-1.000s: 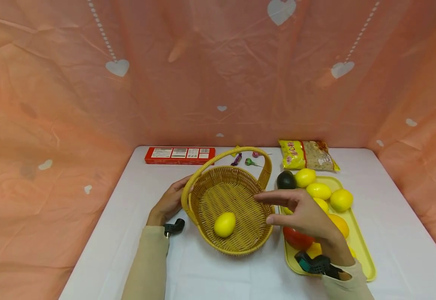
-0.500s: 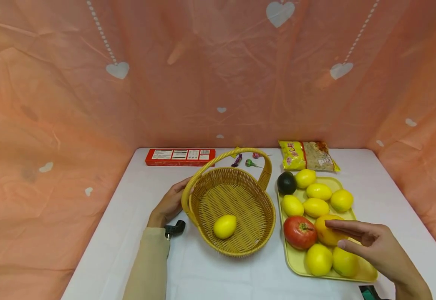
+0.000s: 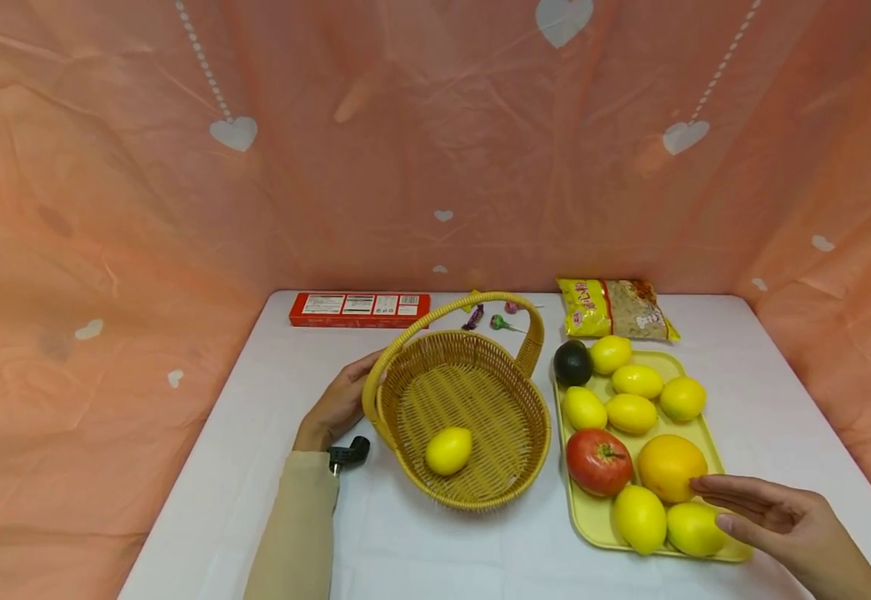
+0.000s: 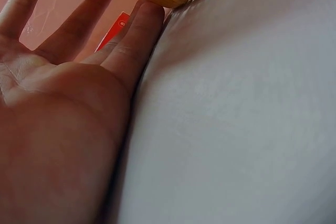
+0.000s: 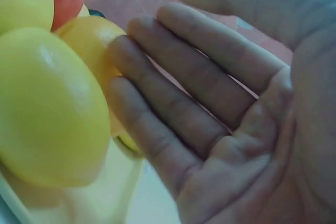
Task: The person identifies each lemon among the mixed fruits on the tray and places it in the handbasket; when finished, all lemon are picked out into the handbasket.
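Note:
A yellow wicker basket point(image 3: 495, 392) with a tall arched handle stands mid-table, one lemon point(image 3: 448, 451) lying in it. My left hand point(image 3: 339, 407) rests at the basket's left side, fingers extended against its wall; the handle hides some fingertips. To the right, a yellow tray point(image 3: 583, 523) bears several lemons, an orange point(image 3: 669, 468), a red apple point(image 3: 598, 463) and a dark avocado-like fruit point(image 3: 573, 363). My right hand point(image 3: 783, 521) is at the tray's front right, holding nothing. Its straight fingers reach the orange's side, beside a near lemon point(image 5: 50, 108).
Along the back lie a red box point(image 3: 360, 309), a purple-wrapped candy point(image 3: 473, 317), a green lollipop point(image 3: 501, 322) and a yellow snack bag point(image 3: 615, 309). A pink heart-printed curtain point(image 3: 435, 150) encloses the white table's back and sides.
My right hand has moved from above the basket to the right and down, stopping by the orange on the tray. The left hand and basket stay in place.

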The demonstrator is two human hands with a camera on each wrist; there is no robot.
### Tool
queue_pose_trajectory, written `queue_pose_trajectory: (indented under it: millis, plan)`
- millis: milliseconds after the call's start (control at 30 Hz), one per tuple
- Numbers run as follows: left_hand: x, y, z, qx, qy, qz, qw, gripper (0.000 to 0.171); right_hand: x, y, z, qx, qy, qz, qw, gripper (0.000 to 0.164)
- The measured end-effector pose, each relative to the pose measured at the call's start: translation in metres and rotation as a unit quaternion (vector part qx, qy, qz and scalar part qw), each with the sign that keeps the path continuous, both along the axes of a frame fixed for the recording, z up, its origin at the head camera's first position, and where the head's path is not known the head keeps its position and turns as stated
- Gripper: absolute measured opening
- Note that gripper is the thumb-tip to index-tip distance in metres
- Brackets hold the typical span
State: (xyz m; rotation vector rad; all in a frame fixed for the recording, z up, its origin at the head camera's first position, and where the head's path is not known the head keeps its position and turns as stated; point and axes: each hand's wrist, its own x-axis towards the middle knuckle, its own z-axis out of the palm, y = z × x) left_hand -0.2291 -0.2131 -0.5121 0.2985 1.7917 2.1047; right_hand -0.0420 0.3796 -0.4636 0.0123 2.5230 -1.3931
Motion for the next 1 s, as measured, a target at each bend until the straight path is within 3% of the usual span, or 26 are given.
queue_pose_trajectory:
  millis: [200, 333, 467, 733, 833, 933, 1000]
  plan:
    - [0.0, 0.001, 0.003, -0.006, 0.01, 0.004, 0.9999, 0.051, -0.005, 0.006, -0.007, -0.035, -0.079, 0.052, 0.995, 0.05]
    - [0.0, 0.002, 0.002, -0.004, 0.011, 0.003, 0.9999, 0.05, -0.007, 0.001, -0.011, 0.012, -0.132, 0.042, 0.99, 0.068]
    - [0.0, 0.003, 0.002, -0.009, 0.013, 0.004, 0.9999, 0.05, -0.003, -0.005, -0.013, 0.05, -0.14, 0.009, 0.989, 0.082]
    - [0.0, 0.003, 0.0, -0.01, 0.0, 0.012, 0.9999, 0.049, 0.001, -0.005, -0.012, 0.05, -0.131, 0.003, 0.99, 0.08]
    - [0.0, 0.003, 0.0, -0.008, 0.003, 0.007, 0.9999, 0.049, 0.005, 0.0, -0.011, 0.038, -0.091, -0.004, 0.995, 0.069]
    - [-0.001, 0.003, -0.001, -0.006, 0.006, 0.006, 0.9999, 0.049, 0.007, 0.004, -0.007, -0.008, 0.006, 0.01, 1.0, 0.053]
    - [-0.001, 0.003, -0.001, -0.008, 0.008, 0.008, 0.9999, 0.048, 0.003, 0.002, -0.001, -0.065, 0.071, 0.027, 0.995, 0.048]
